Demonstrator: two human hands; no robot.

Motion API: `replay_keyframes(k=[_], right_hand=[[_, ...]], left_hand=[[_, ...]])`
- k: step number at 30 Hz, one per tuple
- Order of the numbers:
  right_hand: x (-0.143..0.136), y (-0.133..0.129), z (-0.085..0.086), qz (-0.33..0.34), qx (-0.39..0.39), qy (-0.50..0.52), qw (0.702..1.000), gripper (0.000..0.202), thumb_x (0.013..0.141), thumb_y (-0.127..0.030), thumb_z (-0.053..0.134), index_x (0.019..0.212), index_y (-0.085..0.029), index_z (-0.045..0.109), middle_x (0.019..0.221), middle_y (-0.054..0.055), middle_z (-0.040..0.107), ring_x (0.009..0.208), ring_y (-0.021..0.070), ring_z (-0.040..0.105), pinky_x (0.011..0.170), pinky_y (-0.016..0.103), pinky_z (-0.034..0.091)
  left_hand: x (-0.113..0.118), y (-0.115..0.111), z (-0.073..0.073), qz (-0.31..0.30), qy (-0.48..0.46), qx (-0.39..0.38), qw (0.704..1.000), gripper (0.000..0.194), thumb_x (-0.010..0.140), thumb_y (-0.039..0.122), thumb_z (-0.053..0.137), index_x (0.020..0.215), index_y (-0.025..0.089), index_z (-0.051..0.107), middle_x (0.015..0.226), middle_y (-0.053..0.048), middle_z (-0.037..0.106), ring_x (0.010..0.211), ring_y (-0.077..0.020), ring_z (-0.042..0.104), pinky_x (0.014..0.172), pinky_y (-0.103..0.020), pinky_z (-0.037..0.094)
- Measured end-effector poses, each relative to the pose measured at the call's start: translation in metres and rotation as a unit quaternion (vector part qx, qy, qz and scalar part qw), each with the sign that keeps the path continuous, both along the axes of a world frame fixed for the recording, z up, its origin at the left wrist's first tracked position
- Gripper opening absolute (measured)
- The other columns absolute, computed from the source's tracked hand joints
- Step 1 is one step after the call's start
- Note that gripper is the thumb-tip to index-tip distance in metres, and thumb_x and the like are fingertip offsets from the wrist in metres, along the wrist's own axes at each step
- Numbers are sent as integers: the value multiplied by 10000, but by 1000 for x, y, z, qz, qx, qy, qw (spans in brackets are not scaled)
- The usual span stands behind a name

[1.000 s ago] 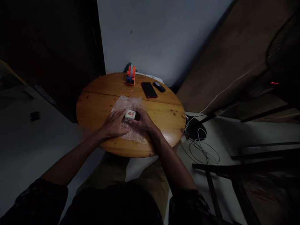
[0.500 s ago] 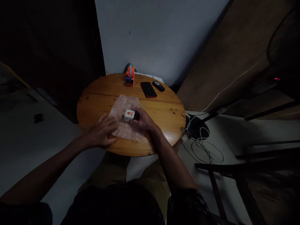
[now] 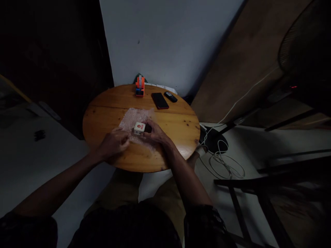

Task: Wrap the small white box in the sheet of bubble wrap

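A small white box [image 3: 139,127] with red print rests on a sheet of bubble wrap [image 3: 129,119] on the round wooden table [image 3: 178,127]. From the right, my right hand [image 3: 154,132] holds the box between thumb and fingers. My left hand [image 3: 115,142] is closed at the left edge of the bubble wrap, its fingers pinching the sheet's near left part. A dark gap shows between the box and my right palm.
An orange tape dispenser [image 3: 140,86], a dark phone [image 3: 160,101] and a small black handset [image 3: 171,96] lie toward the wall. White cables [image 3: 224,162] coil on the floor at right, near a dark chair [image 3: 240,186].
My left hand has gone from spread fingers to a closed grip at the wrap's edge, and the near left part of the wrap has shifted. My right hand stays at the box. The view has shifted slightly.
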State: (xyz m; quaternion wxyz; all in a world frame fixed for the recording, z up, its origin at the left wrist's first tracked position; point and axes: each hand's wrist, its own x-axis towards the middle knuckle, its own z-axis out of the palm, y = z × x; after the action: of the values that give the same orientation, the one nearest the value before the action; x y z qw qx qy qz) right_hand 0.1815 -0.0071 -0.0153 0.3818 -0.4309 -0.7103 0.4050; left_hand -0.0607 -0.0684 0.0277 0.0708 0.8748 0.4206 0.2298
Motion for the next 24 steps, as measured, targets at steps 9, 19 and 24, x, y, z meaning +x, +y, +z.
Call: replay_keyframes(k=[9, 19, 24], right_hand=[[14, -4, 16, -2, -61, 176, 982, 522, 878, -665, 559, 1097, -212, 698, 1121, 68, 728, 1116, 235, 642, 994, 390, 479], [8, 2, 8, -89, -104, 142, 980, 455, 633, -604, 779, 728, -196, 602, 616, -46, 533, 535, 92, 415, 511, 232, 330], [5, 3, 9, -106, -90, 140, 980, 400, 625, -549, 757, 699, -190, 598, 609, -37, 540, 537, 91, 419, 508, 229, 336]], left_hand=[[33, 55, 31, 160, 12, -63, 985, 200, 832, 305, 512, 874, 210, 683, 834, -67, 743, 774, -244, 677, 700, -325, 448], [38, 90, 19, 89, -46, -145, 984, 257, 733, 331, 520, 836, 181, 701, 829, -63, 714, 794, -233, 656, 700, -316, 480], [34, 98, 17, 34, -153, -260, 953, 546, 632, 502, 659, 1059, 164, 681, 948, -54, 717, 876, -232, 666, 761, -320, 521]])
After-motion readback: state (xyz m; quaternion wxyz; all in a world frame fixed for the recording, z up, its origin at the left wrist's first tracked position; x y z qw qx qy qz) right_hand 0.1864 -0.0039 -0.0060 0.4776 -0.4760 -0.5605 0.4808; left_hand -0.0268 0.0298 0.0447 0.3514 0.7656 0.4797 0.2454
